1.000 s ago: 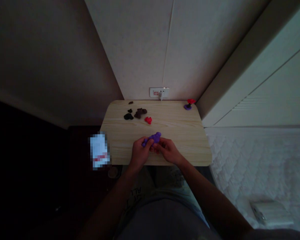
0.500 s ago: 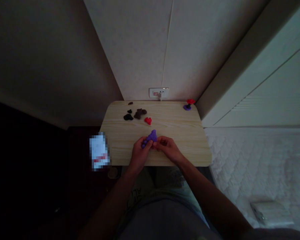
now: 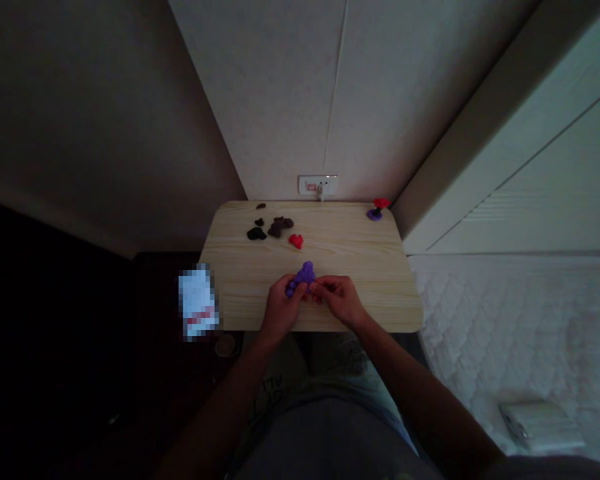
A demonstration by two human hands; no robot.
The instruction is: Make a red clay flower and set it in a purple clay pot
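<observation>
A lump of purple modelling clay [image 3: 307, 272] is held between both hands over the front half of the small table. My left hand [image 3: 283, 301] is closed around its left side, and small rounded purple bits show by the fingers. My right hand [image 3: 340, 297] pinches the clay's lower right edge with thumb and forefinger. Fingertips partly cover the lower part of the lump. Just beyond it lies a piece of red clay [image 3: 296, 241]. Brown clay lumps [image 3: 276, 229] and a flat black clay piece [image 3: 257, 233] rest farther back to the left.
A small red figure on a purple base [image 3: 375, 215] stands at the table's back right corner. Behind the wooden table [image 3: 370, 260] is a wall socket [image 3: 318, 185] with a plug. A quilted mattress [image 3: 505, 320] lies right; a pixelated pale object [image 3: 199, 303] is at left.
The purple lump has turned slightly and shifted a little right in the hands. My right hand's fingers have moved slightly along its edge; the pieces on the table stay put.
</observation>
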